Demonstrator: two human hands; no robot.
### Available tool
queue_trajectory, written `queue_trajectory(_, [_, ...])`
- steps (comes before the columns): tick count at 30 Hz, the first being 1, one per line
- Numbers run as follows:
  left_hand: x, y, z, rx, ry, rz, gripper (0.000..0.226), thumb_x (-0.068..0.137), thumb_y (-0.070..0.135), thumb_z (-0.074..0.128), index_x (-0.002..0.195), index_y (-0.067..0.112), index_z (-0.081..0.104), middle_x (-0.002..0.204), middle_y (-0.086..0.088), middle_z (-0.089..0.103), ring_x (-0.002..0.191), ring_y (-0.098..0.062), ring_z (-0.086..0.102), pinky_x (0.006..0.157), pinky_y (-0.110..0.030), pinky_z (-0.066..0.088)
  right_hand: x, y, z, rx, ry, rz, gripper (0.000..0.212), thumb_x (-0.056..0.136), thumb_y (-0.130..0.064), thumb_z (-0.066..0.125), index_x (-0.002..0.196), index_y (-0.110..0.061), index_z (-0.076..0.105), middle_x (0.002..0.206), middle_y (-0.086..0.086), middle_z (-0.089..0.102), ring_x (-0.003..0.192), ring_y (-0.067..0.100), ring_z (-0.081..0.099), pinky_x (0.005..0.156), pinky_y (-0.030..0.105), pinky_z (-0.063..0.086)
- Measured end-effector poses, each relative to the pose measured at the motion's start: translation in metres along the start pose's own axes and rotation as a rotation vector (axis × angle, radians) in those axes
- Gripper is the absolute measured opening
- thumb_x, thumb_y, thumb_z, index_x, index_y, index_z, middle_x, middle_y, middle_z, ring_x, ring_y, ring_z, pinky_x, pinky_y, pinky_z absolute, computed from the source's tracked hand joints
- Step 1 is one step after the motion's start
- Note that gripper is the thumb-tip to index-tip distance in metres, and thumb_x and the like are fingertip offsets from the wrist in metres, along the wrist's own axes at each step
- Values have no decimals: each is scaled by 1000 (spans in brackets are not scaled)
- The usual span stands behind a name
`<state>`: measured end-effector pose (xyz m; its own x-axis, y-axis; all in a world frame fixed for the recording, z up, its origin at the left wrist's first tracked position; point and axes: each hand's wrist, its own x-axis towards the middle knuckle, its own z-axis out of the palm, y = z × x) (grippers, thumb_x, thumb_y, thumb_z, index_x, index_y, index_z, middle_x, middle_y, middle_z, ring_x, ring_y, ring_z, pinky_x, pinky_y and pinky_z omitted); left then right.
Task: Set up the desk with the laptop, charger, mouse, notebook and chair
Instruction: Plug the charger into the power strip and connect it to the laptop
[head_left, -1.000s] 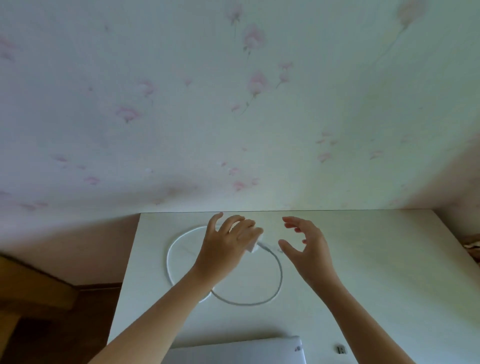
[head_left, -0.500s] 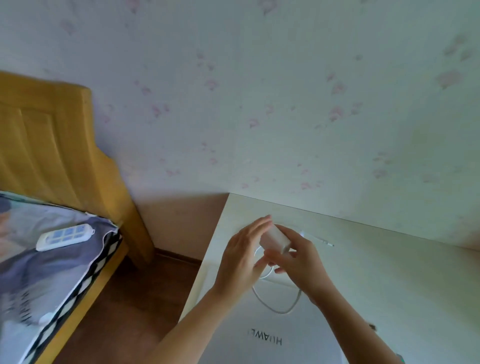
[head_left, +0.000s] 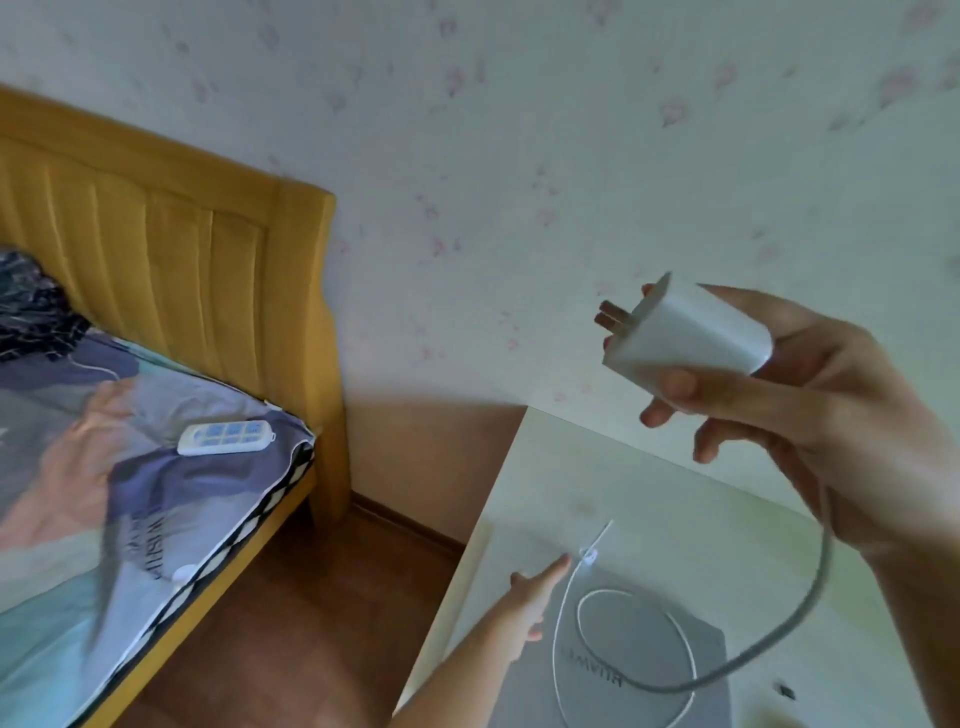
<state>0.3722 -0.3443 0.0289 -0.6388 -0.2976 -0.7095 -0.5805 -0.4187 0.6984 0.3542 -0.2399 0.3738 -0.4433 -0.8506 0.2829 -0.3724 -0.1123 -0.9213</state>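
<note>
Up at two o'clock, the right hand (head_left: 810, 415) gripped the charger (head_left: 685, 332); the left hand (head_left: 530, 597) lay open, fingers straight, toward the cable (head_left: 623, 649) on the laptop (head_left: 639, 639).

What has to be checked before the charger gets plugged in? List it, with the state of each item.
1. Charger brick held firmly: ok, the right hand grips it in the air.
2. Prongs folded out and bare: ok, they point left, toward the bed.
3. Power strip located: ok, it lies on the bed, apart from the desk.
4. Power strip live: cannot tell.
5. Cable free to follow: not ok, it lies coiled on the closed laptop.
6. Left hand free to help: ok, open, fingers stretched toward the cable's end.
</note>
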Motion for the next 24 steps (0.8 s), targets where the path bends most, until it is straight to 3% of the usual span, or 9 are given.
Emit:
queue_trajectory(2, [-2, 10, 4, -59, -166, 106, 118, 45, 100, 38, 137, 26, 36, 136, -6, 49, 126, -22, 46, 92, -34, 40, 25, -5, 21, -34, -28, 29, 46, 59, -13, 73, 105, -15, 70, 90, 13, 73, 67, 26, 69, 46, 23, 49])
queue_trajectory(5, [-23, 36, -20, -172, -413, 242, 99, 72, 87, 3, 146, 27, 30, 149, -4, 42, 135, -22, 40, 104, -41, 28, 65, 1, 65, -80, -68, 59, 49, 59, -15, 74, 107, -17, 69, 88, 11, 73, 69, 27, 70, 48, 24, 51])
queue_trajectory(9, [-48, 45, -101, -426, -512, 366, 97, 72, 84, 2, 137, 29, 50, 137, -3, 57, 125, -24, 53, 106, -44, 28, 134, 33, 148, -193, -155, 83, 46, 67, -2, 77, 106, -26, 68, 85, 4, 73, 70, 26, 70, 50, 28, 53])
queue_trajectory(14, [-55, 61, -246, -790, -410, 489, 95, 78, 79, -4, 140, 25, 44, 140, -8, 53, 133, -25, 46, 112, -45, 26, 217, 101, 266, -394, -287, 89, 42, 75, -7, 74, 105, -36, 65, 90, -11, 69, 77, 11, 66, 52, 23, 54])
queue_trajectory(18, [-42, 70, -345, -1105, -202, 521, 89, 75, 82, 20, 134, 21, 48, 129, -8, 63, 118, -21, 60, 104, -41, 38, 260, 156, 343, -544, -345, 112, 43, 73, -16, 74, 110, -36, 65, 90, -17, 66, 87, 6, 60, 77, 26, 52])
queue_trajectory(21, [-31, 78, -405, -1144, -76, 606, 77, 80, 71, 44, 133, 16, 52, 143, -11, 50, 131, -24, 48, 109, -43, 35, 292, 194, 386, -606, -391, 138, 42, 71, -22, 73, 109, -39, 64, 94, -10, 69, 90, 11, 62, 79, 26, 48])
queue_trajectory(24, [-7, 86, -453, -1066, 0, 633, 54, 87, 55, 47, 121, 16, 62, 132, -7, 60, 127, -20, 52, 110, -40, 35, 326, 232, 419, -665, -403, 146, 39, 75, -31, 71, 113, -33, 62, 94, -4, 68, 88, 14, 60, 72, 25, 43])
